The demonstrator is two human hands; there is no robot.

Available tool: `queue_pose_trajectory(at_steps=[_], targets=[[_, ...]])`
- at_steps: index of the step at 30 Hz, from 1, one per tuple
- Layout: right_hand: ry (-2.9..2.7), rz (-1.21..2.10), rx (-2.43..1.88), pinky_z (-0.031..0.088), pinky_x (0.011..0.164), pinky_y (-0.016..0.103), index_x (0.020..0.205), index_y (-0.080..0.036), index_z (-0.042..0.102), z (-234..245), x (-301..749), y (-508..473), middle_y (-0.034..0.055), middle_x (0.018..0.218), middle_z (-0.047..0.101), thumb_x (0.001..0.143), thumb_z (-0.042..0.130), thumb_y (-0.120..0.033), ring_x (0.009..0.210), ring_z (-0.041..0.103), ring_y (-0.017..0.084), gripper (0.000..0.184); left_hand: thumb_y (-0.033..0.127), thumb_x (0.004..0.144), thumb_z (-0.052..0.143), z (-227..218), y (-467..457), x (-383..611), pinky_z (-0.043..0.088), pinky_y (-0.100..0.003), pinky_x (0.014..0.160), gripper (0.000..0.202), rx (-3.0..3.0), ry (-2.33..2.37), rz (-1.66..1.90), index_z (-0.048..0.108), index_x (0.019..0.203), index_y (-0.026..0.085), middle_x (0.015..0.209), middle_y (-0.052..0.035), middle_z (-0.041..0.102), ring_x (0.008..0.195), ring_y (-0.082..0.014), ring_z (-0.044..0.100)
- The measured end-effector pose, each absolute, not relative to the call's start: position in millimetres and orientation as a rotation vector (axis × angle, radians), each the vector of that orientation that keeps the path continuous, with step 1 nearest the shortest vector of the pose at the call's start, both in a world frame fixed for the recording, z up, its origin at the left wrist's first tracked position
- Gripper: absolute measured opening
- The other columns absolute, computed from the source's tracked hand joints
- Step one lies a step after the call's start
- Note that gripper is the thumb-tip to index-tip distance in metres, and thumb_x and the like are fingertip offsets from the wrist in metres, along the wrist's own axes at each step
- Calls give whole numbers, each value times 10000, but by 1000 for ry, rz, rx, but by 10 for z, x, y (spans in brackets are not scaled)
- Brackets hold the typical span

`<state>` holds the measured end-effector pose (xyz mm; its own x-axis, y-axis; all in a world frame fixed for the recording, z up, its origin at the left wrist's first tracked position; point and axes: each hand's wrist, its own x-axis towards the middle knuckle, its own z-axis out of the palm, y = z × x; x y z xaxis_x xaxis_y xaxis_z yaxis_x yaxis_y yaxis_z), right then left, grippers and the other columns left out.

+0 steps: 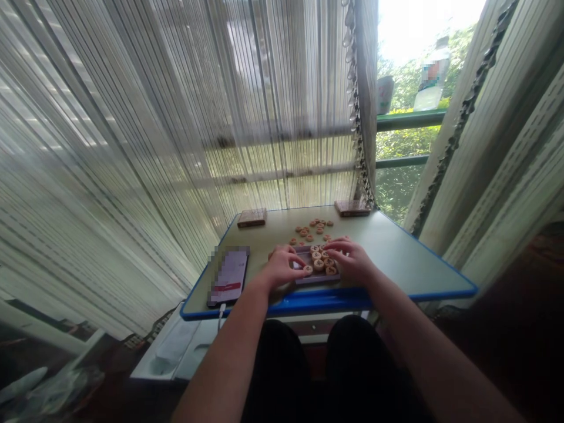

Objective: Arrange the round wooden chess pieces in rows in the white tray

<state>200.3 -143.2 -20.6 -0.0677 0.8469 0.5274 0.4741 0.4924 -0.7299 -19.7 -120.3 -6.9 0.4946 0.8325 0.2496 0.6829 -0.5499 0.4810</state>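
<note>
Had the left hand (284, 265) at the left side of the shallow box (315, 279), with thumb and fingertip closed on a round disc (308, 269) inside. Had the right hand (346, 252) well apart from the left, with fingertips over the box's far right corner, among more discs (318, 264); could not tell whether gripping one. Saw dark characters on the discs in the box, too small to read. Saw loose discs (320, 230) beyond the box on the tabletop (409, 258), also unreadable. Found a phone (231, 273) left of the box, showing a red band and tiny, illegible text. Noticed a bottle (432, 79) far beyond the box, to the right, with a pixelated label.
</note>
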Motion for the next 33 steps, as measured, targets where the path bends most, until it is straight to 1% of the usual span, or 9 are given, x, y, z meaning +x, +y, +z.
queue_pose_trajectory(at_steps=[2,5,9,12,18,23,33], targets=[[-1714,447,-1121,417,847,328,825,-205,712,-207,2005,-1430,64,891,639,756,568,-330,911,562,200,203,493,602,690,-68,-1186,-198,355,-337,894,302,2409,1259,665,735,781,254,960,-48,567,991,-228,462],[-1705,453,-1124,418,853,339,834,-208,716,-203,2005,-1436,70,898,636,756,571,-339,915,563,205,211,464,606,696,-72,-1168,-197,344,-361,924,271,2414,1213,699,735,780,261,987,-49,577,1010,-238,458],[-1690,468,-1133,433,825,341,839,-214,714,-201,2002,-1444,69,899,634,754,571,-359,907,564,208,221,332,656,665,-71,-1181,-180,317,-386,965,133,2417,1213,699,738,745,265,1017,-39,596,1027,-241,455],[-1696,469,-1143,436,815,336,844,-212,711,-206,2003,-1440,66,903,635,750,572,-358,901,564,206,222,257,662,640,-68,-1199,-164,305,-391,981,117,2414,1214,706,739,724,257,1038,-33,600,1043,-243,445],[-1699,463,-1156,436,804,336,830,-198,709,-204,1996,-1441,74,901,638,751,569,-343,887,565,204,217,266,659,635,-53,-1199,-147,309,-404,976,109,2413,1221,713,738,693,254,1049,-26,608,1047,-250,450],[-1696,453,-1131,433,807,328,810,-207,707,-183,1988,-1457,63,884,645,755,567,-334,886,569,201,197,253,662,624,-37,-1205,-139,294,-429,982,114,2416,1213,689,737,681,257,1064,-20,613,1063,-261,446],[-1723,434,-1108,419,845,337,801,-220,706,-187,2006,-1452,58,873,648,765,563,-333,885,579,200,185,258,658,619,36,-1262,-102,253,-449,1004,124,2360,1228,625,743,661,271,1103,-2,601,1087,-284,413]])
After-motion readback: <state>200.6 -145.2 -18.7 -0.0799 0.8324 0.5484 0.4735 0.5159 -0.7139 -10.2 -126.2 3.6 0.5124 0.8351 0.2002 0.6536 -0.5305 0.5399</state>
